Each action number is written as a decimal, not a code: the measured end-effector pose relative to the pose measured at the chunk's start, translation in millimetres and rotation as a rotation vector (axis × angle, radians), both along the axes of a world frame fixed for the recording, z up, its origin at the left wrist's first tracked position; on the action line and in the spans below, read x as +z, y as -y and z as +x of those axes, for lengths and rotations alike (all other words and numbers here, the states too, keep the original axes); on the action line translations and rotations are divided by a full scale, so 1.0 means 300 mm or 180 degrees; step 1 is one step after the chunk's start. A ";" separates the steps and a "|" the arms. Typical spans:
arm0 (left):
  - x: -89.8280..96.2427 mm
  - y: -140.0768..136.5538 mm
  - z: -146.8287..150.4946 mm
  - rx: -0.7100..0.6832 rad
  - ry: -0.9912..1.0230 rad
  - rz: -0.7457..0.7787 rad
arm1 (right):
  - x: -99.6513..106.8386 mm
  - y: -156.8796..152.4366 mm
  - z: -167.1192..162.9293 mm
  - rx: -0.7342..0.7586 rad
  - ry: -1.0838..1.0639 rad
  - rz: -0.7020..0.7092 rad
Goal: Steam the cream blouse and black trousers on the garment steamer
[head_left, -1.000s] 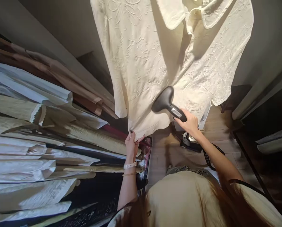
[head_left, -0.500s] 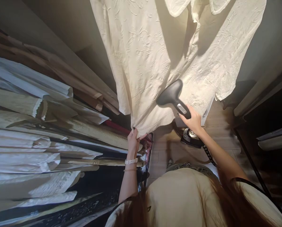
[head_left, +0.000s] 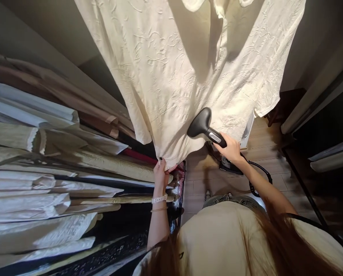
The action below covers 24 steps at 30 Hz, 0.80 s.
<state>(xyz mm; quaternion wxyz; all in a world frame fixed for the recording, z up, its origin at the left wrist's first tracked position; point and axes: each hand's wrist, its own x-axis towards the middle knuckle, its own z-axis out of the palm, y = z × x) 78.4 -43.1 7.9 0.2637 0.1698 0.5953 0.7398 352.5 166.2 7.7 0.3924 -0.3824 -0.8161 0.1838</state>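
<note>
A cream embroidered shirt (head_left: 165,65) hangs in front of me, its lower part pulled toward me in folds. My left hand (head_left: 161,173) pinches the hem's lower left corner and holds it taut. In my right hand (head_left: 230,147) is a black garment steamer head (head_left: 201,122), gripped round its handle. The steamer's face is turned to the cloth near the lower middle of the shirt; whether it touches cannot be told. A coiled black hose (head_left: 265,172) runs behind my right forearm toward the floor.
Close on my left hangs a row of clothes (head_left: 53,180), mostly white and cream. On the floor below the shirt sits a dark steamer base (head_left: 229,165). A dark rail (head_left: 303,184) and further hanging garments (head_left: 332,159) stand at the right, with a wooden stool (head_left: 286,103) behind.
The steamer head has shifted slightly left and toward me, down the cloth. My left hand keeps its hold on the hem. The shirt appears further left as the view moves.
</note>
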 end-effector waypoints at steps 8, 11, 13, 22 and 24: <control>0.009 -0.010 0.009 0.0137 0.0015 0.0041 | -0.124 0.018 0.015 -0.0223 -0.0082 -0.0629; 0.004 -0.025 0.021 0.0159 -0.0015 0.0115 | -0.196 0.038 0.090 -0.0885 -0.0248 -0.0880; -0.015 -0.041 0.033 0.0099 -0.0048 0.0112 | -0.227 0.076 0.159 -0.1025 -0.0497 -0.0859; -0.168 -0.191 0.130 0.0066 -0.0542 -0.0038 | -0.062 0.174 0.268 -0.0502 -0.0512 -0.0116; -0.191 -0.216 0.158 -0.0069 -0.0530 -0.0069 | 0.004 0.133 0.251 -0.0327 -0.0234 0.0128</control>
